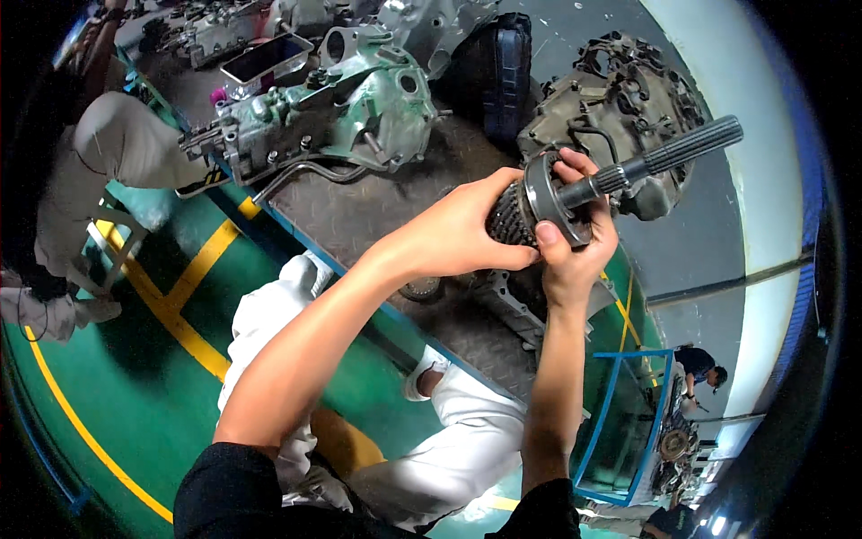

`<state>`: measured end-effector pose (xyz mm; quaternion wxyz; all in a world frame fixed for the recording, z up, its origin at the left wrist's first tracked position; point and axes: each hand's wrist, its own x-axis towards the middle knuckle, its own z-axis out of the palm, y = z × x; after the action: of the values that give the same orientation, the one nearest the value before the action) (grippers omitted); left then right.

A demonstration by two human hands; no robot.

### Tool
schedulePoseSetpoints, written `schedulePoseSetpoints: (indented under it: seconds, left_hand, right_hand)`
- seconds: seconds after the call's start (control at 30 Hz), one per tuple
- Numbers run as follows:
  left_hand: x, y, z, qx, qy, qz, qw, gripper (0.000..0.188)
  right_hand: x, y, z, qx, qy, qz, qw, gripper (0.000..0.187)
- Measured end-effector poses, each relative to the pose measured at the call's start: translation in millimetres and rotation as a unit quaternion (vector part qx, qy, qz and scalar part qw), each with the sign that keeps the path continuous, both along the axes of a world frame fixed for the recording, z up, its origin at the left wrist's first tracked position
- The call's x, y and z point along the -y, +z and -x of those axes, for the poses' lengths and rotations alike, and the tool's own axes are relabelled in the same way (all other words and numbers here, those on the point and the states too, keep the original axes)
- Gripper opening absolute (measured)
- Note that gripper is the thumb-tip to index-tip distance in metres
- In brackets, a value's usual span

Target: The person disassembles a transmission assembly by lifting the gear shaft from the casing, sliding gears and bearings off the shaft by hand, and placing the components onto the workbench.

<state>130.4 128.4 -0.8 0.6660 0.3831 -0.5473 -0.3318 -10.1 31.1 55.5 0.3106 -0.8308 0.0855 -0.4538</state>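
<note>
Both hands hold up a steel gear shaft (593,187), its long splined end pointing up to the right. My left hand (462,225) grips it around the helical gear (513,218), with the thumb along the lower side. My right hand (575,247) closes on the smooth bearing ring (545,193) beside that gear; its thumb presses the front and fingers wrap behind. The shaft's inner end is hidden by my left hand. Beneath and behind it stretches a metal-plate worktable (359,213).
A gearbox housing (386,108) lies on the table at the left, with a bent metal rod (314,171) before it. Another gearbox (620,108) stands to the right, next to a black case (507,76). A phone-like screen (267,58) sits farther back. Someone's knee (135,139) is at the left.
</note>
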Motion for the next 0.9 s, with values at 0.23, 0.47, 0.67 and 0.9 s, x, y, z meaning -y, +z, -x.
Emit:
schedulePoseSetpoints:
  seconds: [0.23,0.47,0.67,0.9]
  left_hand:
    - [3,3,2,-0.014,0.019,-0.002,1.0,0.068]
    - [14,-7,5,-0.008,0.078,0.031,0.996,0.073]
    - [13,-9,8,0.001,0.107,0.054,0.993,0.075]
    - [12,-11,-12,0.041,0.085,0.097,0.991,0.077]
  right_hand:
    - [7,7,-1,-0.014,-0.006,-0.023,1.0,0.072]
    - [14,0,-7,-0.015,-0.013,-0.061,0.998,0.073]
    - [25,-2,-7,-0.031,0.009,-0.033,0.999,0.072]
    - [16,1,-5,-0.032,0.021,-0.028,0.999,0.074]
